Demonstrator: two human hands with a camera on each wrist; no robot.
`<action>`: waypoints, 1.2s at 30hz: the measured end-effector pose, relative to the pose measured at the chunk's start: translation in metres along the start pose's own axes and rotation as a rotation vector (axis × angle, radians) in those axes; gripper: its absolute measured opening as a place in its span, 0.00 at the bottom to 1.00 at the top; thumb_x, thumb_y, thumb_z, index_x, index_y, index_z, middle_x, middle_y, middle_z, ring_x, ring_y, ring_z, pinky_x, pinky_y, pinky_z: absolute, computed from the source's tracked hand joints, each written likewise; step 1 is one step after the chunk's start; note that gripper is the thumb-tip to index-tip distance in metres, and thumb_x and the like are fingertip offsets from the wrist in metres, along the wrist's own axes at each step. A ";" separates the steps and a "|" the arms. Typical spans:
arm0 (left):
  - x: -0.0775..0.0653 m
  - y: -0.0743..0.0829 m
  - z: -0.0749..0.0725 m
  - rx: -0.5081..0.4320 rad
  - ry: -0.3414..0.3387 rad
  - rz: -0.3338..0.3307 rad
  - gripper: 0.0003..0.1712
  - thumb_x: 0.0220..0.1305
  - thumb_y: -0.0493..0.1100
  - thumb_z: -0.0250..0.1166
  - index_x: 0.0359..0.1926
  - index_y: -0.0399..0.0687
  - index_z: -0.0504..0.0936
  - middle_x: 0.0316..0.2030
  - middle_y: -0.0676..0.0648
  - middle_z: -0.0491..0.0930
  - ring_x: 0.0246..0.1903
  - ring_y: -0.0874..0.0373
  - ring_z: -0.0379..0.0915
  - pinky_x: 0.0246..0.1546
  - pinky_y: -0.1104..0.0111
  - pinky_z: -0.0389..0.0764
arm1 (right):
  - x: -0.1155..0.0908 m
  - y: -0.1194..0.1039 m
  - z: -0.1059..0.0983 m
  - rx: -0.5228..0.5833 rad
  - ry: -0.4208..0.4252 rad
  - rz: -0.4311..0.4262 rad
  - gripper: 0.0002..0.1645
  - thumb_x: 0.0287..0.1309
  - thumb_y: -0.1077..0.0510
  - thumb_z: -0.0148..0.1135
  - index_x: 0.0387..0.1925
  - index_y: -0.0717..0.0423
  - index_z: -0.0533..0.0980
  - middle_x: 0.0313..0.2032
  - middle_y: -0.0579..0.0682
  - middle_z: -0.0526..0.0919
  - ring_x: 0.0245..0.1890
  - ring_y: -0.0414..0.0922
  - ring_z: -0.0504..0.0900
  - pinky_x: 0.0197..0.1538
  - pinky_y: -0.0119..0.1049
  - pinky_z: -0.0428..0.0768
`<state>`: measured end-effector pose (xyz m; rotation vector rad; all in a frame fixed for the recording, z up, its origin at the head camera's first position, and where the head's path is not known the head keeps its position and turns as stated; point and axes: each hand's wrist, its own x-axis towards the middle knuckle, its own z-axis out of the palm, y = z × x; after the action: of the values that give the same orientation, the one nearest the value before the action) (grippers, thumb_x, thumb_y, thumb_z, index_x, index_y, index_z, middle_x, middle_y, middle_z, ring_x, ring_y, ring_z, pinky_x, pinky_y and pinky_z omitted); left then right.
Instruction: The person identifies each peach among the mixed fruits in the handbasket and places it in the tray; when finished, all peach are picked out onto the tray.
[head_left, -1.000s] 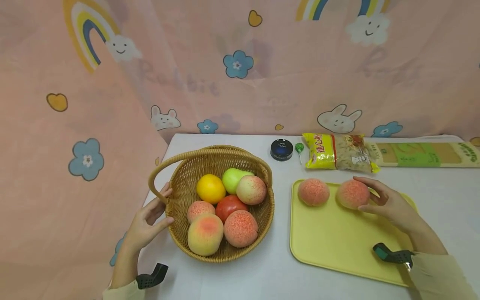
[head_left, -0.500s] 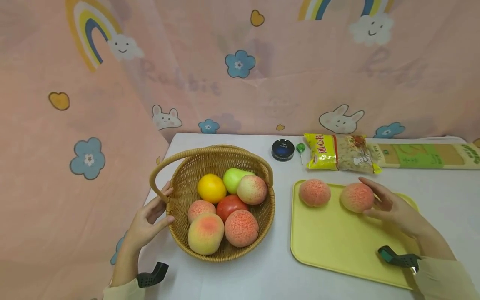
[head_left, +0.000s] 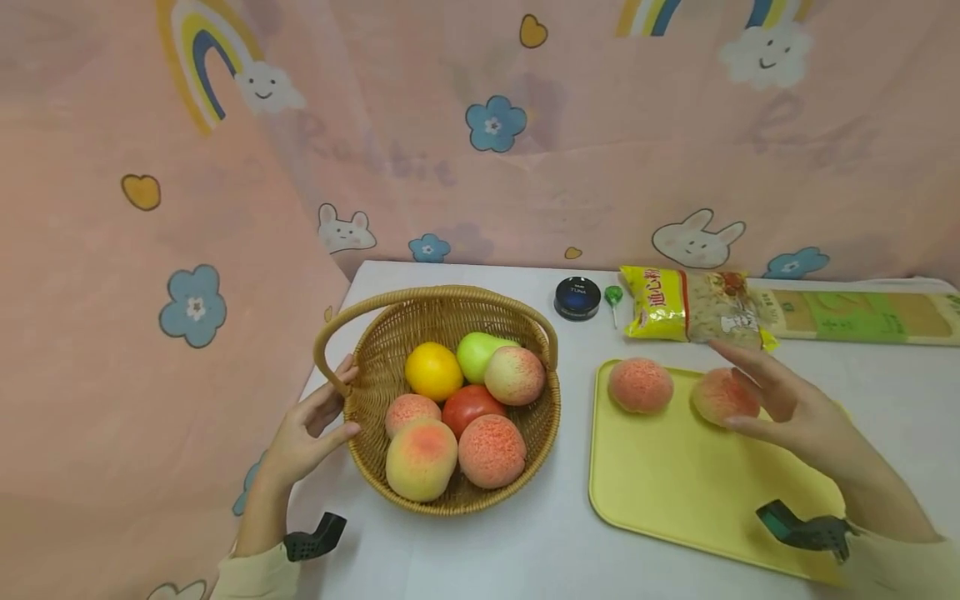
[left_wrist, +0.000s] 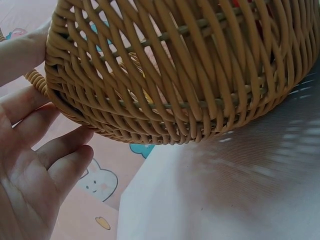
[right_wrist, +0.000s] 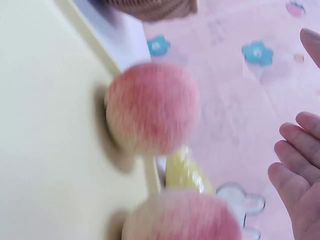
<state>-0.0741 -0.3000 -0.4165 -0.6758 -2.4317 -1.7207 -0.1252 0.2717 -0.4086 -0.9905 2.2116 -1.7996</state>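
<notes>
My left hand (head_left: 303, 437) touches the left side of a wicker basket (head_left: 362, 400), fingers near the foot of its handle and thumb at the rim. In the left wrist view, relaxed fingers (left_wrist: 60, 160) lie against the weave. Inside the basket are several fruits, among them a peach (head_left: 422, 460), a tomato-like red fruit (head_left: 472, 407), an orange (head_left: 433, 372) and a green pear (head_left: 476, 354). My right hand (head_left: 795, 412) hovers by a pink peach (head_left: 720, 397) on the yellow tray (head_left: 675, 483), fingers spread and apart from it. Another peach (head_left: 641, 386) sits to its left.
Along the back of the white table stand a tuna can (head_left: 577, 298), a green lollipop (head_left: 614, 298), a yellow pasta bag (head_left: 693, 307) and a long noodle packet (head_left: 862, 315). A pink printed cloth (head_left: 420, 100) hangs behind.
My right hand has let go of the right peach on the tray and drawn back and up from it. The left hand stays at the basket. The head view has shifted slightly.
</notes>
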 end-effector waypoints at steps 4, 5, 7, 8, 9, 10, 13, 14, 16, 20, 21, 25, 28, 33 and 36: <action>0.001 0.000 0.000 0.003 -0.001 0.004 0.39 0.54 0.22 0.62 0.67 0.29 0.60 0.72 0.35 0.48 0.69 0.65 0.54 0.64 0.77 0.64 | 0.013 -0.014 0.020 -0.005 -0.067 0.006 0.48 0.47 0.84 0.56 0.69 0.72 0.49 0.72 0.50 0.54 0.69 0.30 0.56 0.63 0.16 0.62; 0.001 0.000 0.000 0.001 -0.001 0.006 0.39 0.54 0.22 0.62 0.67 0.29 0.60 0.72 0.34 0.48 0.69 0.65 0.54 0.64 0.77 0.64 | 0.017 -0.016 0.025 -0.003 -0.079 0.016 0.48 0.48 0.83 0.57 0.69 0.71 0.50 0.72 0.51 0.55 0.69 0.30 0.56 0.64 0.17 0.62; 0.001 -0.001 0.000 0.001 -0.003 0.011 0.39 0.54 0.22 0.62 0.67 0.29 0.60 0.72 0.34 0.48 0.69 0.65 0.54 0.64 0.77 0.64 | 0.024 -0.021 0.036 0.015 -0.108 0.019 0.47 0.48 0.82 0.58 0.69 0.70 0.51 0.71 0.55 0.57 0.70 0.32 0.57 0.64 0.18 0.62; 0.001 -0.001 0.000 0.002 -0.003 0.014 0.39 0.54 0.22 0.62 0.67 0.28 0.60 0.72 0.33 0.48 0.69 0.65 0.54 0.64 0.77 0.64 | 0.027 -0.023 0.041 0.015 -0.120 0.017 0.47 0.48 0.82 0.59 0.69 0.69 0.52 0.71 0.57 0.57 0.70 0.32 0.57 0.65 0.19 0.62; 0.001 -0.001 0.000 0.003 -0.003 0.016 0.39 0.54 0.22 0.62 0.67 0.29 0.60 0.72 0.33 0.48 0.69 0.65 0.54 0.64 0.77 0.64 | 0.031 -0.026 0.047 0.013 -0.131 0.017 0.46 0.48 0.81 0.60 0.69 0.69 0.53 0.70 0.58 0.58 0.69 0.33 0.58 0.66 0.19 0.62; 0.001 0.000 0.000 0.003 -0.003 0.010 0.39 0.54 0.22 0.62 0.67 0.29 0.60 0.72 0.34 0.48 0.69 0.65 0.54 0.64 0.77 0.63 | 0.035 -0.028 0.052 0.011 -0.143 0.013 0.46 0.48 0.80 0.60 0.68 0.68 0.54 0.69 0.59 0.59 0.69 0.34 0.59 0.66 0.20 0.62; 0.001 0.000 0.000 0.005 -0.005 0.012 0.39 0.54 0.22 0.62 0.67 0.29 0.60 0.72 0.34 0.48 0.69 0.65 0.53 0.64 0.77 0.63 | 0.047 -0.036 0.071 0.011 -0.190 -0.003 0.45 0.50 0.77 0.62 0.68 0.65 0.56 0.69 0.58 0.61 0.69 0.35 0.60 0.66 0.22 0.63; 0.001 0.000 0.000 0.003 -0.006 0.013 0.39 0.54 0.22 0.62 0.67 0.29 0.60 0.72 0.34 0.48 0.69 0.65 0.53 0.64 0.77 0.63 | 0.052 -0.038 0.077 0.018 -0.209 -0.011 0.44 0.50 0.76 0.63 0.68 0.64 0.57 0.68 0.58 0.61 0.68 0.35 0.61 0.66 0.23 0.63; 0.001 -0.001 0.000 0.001 -0.006 0.023 0.38 0.54 0.22 0.62 0.67 0.29 0.60 0.72 0.34 0.48 0.70 0.65 0.53 0.64 0.77 0.63 | 0.063 -0.043 0.089 0.029 -0.257 -0.034 0.42 0.52 0.73 0.63 0.68 0.62 0.58 0.68 0.59 0.62 0.69 0.36 0.61 0.67 0.24 0.63; 0.001 -0.005 -0.001 0.003 -0.009 0.043 0.38 0.55 0.22 0.62 0.67 0.28 0.60 0.72 0.33 0.48 0.70 0.64 0.53 0.63 0.77 0.63 | 0.085 -0.055 0.113 0.024 -0.346 -0.016 0.42 0.54 0.67 0.66 0.69 0.54 0.59 0.68 0.56 0.64 0.68 0.36 0.62 0.68 0.26 0.63; 0.002 -0.005 -0.001 0.006 -0.008 0.041 0.38 0.55 0.22 0.62 0.67 0.28 0.60 0.72 0.33 0.48 0.69 0.64 0.53 0.63 0.77 0.64 | 0.091 -0.058 0.119 0.030 -0.370 -0.017 0.43 0.54 0.66 0.66 0.69 0.54 0.59 0.68 0.56 0.64 0.68 0.37 0.62 0.68 0.27 0.64; 0.001 -0.005 -0.002 0.011 -0.006 0.027 0.38 0.55 0.22 0.62 0.67 0.29 0.61 0.72 0.34 0.49 0.69 0.65 0.53 0.63 0.78 0.64 | 0.115 -0.068 0.142 0.059 -0.477 -0.027 0.43 0.53 0.65 0.67 0.69 0.53 0.59 0.68 0.51 0.65 0.68 0.42 0.64 0.68 0.36 0.67; 0.002 -0.004 -0.001 0.008 -0.008 0.028 0.38 0.55 0.23 0.62 0.67 0.29 0.60 0.72 0.34 0.49 0.69 0.64 0.53 0.63 0.77 0.64 | 0.133 -0.074 0.158 0.084 -0.562 -0.011 0.43 0.54 0.64 0.67 0.69 0.53 0.59 0.67 0.48 0.66 0.67 0.43 0.64 0.68 0.45 0.67; 0.002 -0.003 -0.001 0.006 -0.011 0.024 0.38 0.56 0.23 0.62 0.67 0.29 0.60 0.72 0.34 0.49 0.69 0.64 0.54 0.63 0.77 0.64 | 0.159 -0.082 0.176 0.019 -0.669 0.032 0.43 0.53 0.60 0.69 0.68 0.53 0.60 0.67 0.46 0.65 0.68 0.42 0.63 0.70 0.46 0.63; 0.002 -0.003 -0.001 0.009 -0.008 0.014 0.38 0.56 0.24 0.62 0.68 0.30 0.60 0.72 0.35 0.49 0.69 0.63 0.54 0.63 0.77 0.64 | 0.173 -0.084 0.184 -0.044 -0.722 0.041 0.43 0.53 0.58 0.69 0.68 0.55 0.60 0.67 0.49 0.65 0.68 0.44 0.63 0.70 0.43 0.63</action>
<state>-0.0774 -0.3012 -0.4183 -0.6987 -2.4327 -1.7038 -0.1371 0.0167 -0.3330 -1.3216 1.7904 -1.1130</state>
